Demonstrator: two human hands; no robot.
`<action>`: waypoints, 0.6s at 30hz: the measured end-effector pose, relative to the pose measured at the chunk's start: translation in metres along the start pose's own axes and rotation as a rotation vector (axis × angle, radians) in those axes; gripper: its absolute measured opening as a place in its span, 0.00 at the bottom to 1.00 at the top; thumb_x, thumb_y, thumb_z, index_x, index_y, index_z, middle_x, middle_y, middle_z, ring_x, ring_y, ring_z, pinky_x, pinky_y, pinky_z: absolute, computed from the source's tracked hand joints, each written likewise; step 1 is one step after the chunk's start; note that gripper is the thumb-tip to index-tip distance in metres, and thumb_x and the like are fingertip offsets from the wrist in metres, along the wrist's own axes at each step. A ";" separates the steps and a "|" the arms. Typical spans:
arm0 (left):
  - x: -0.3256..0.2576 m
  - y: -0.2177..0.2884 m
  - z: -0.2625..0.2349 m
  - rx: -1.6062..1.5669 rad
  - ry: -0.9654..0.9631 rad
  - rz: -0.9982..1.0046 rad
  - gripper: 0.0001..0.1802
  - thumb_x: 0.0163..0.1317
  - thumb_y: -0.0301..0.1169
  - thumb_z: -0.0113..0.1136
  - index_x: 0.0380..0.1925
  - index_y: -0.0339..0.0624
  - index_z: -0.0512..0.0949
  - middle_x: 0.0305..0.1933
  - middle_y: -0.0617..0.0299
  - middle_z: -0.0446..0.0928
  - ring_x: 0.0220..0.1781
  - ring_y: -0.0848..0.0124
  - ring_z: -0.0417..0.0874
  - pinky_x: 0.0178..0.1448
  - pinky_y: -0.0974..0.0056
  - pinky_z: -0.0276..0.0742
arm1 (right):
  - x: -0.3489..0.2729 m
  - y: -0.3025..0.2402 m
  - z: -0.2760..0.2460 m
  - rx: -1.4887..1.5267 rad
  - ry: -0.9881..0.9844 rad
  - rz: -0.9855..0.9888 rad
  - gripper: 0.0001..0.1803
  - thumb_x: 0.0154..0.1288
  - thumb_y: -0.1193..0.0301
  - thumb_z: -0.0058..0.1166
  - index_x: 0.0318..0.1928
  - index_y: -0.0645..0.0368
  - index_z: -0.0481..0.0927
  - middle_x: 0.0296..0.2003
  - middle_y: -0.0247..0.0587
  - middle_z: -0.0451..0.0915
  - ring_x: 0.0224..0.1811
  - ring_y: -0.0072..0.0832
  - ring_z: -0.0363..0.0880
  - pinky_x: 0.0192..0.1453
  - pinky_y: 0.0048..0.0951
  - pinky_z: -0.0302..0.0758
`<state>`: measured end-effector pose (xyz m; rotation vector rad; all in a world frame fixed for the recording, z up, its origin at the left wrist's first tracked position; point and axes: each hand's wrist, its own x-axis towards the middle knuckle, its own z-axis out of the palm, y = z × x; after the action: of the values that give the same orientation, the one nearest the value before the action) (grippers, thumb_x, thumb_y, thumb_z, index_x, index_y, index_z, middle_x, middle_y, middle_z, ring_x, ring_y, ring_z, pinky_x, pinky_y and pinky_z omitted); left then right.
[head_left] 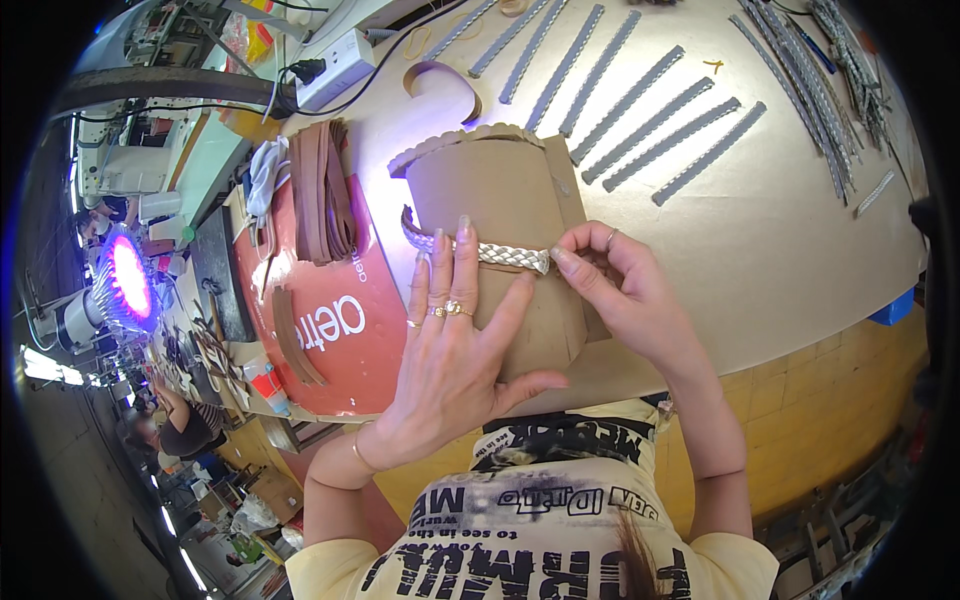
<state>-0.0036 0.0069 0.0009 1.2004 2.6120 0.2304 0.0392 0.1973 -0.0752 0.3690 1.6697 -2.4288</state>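
A white-silver braided strap [508, 255] lies across a tan, board-like form [475, 195] with a scalloped strip along its far edge. The strap's left end curls up, showing a brown underside. My left hand [445, 325] lies flat over the form with its fingers spread, the fingertips pressing on the strap's left half. At the strap's right end, my right hand [620, 285] pinches the tip between thumb and forefinger. The form rests on the table near its front edge.
Several grey braided strips [625, 105] are laid out in a row at the back, with a bundle of more strips [815, 100] at the far right. Brown straps [322, 195] lie on a red board [340, 345] to the left. A lit lamp [128, 278] and a power strip [335, 70] stand beyond.
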 end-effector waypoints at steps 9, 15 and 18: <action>-0.001 0.000 -0.001 -0.017 -0.012 -0.014 0.49 0.50 0.67 0.63 0.64 0.46 0.72 0.75 0.25 0.45 0.76 0.28 0.45 0.75 0.35 0.47 | 0.003 0.001 0.005 0.041 0.031 -0.002 0.10 0.74 0.67 0.53 0.43 0.62 0.78 0.33 0.24 0.75 0.31 0.08 0.66 0.36 0.13 0.67; 0.000 0.002 -0.002 0.015 -0.029 -0.023 0.50 0.49 0.68 0.63 0.64 0.43 0.71 0.75 0.26 0.45 0.77 0.29 0.45 0.75 0.35 0.48 | 0.001 0.000 0.005 0.014 0.048 0.008 0.10 0.74 0.66 0.53 0.44 0.62 0.78 0.33 0.25 0.76 0.31 0.08 0.67 0.35 0.13 0.67; 0.001 0.004 -0.002 0.042 -0.031 -0.028 0.50 0.50 0.68 0.62 0.64 0.42 0.71 0.75 0.26 0.46 0.76 0.29 0.47 0.75 0.36 0.48 | 0.002 0.002 0.005 -0.007 0.054 -0.009 0.11 0.74 0.66 0.54 0.44 0.62 0.78 0.33 0.25 0.77 0.30 0.08 0.67 0.35 0.13 0.67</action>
<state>-0.0021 0.0100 0.0040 1.1712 2.6174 0.1506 0.0376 0.1921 -0.0755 0.4310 1.7049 -2.4400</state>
